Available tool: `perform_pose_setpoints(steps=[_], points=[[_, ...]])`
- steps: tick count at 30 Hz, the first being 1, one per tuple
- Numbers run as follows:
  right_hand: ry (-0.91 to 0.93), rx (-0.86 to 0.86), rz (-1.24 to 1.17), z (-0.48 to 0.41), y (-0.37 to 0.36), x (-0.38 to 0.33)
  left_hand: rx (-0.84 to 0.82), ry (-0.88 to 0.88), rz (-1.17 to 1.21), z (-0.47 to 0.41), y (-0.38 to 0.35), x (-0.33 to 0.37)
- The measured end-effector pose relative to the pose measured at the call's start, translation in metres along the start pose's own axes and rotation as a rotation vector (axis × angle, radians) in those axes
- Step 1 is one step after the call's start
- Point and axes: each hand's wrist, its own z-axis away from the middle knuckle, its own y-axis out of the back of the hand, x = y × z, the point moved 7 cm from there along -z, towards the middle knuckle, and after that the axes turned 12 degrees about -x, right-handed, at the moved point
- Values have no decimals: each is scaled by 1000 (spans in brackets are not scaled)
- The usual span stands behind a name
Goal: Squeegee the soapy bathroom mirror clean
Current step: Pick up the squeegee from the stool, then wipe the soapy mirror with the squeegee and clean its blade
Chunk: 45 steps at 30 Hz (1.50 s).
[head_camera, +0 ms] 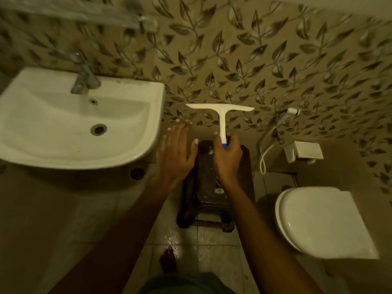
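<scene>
Right hand (227, 158) fisted round white T-shaped plastic squeegee (221, 115), blade up, over dark stool (214, 187); left hand (175, 151) spread, empty. Step: tool in hand — next, probably lift to mirror, out of view.

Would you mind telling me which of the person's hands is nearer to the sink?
Left. The left hand is open, hovering just off the sink's right rim. The right hand is farther right, over the dark stool, holding the squeegee by its handle.
</scene>
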Motion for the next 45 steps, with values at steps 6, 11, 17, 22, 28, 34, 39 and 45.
perform_pose_setpoints(steps=[6,11,17,22,28,34,39,45], points=[[90,-120,-121,30,-39,-51,137,54,-26,27,72,-3],[199,-197,-151,43,-71,-107,240,72,-52,34,134,-22],[384,-170,-196,44,-118,-190,330,93,-83,8,221,-60],[492,-144,-201,35,-181,-253,395,10,-61,-22,301,-106],[585,-119,-243,8,-241,-319,427,-147,-135,-79,384,-147],[660,-146,-225,-41,-270,-381,496,-202,-165,-155,450,-176],[732,-60,-176,-98,-269,-442,558,-217,-227,-221,503,-187],[876,21,-79,-165,-270,-530,379,-10,-131,-315,555,-232]])
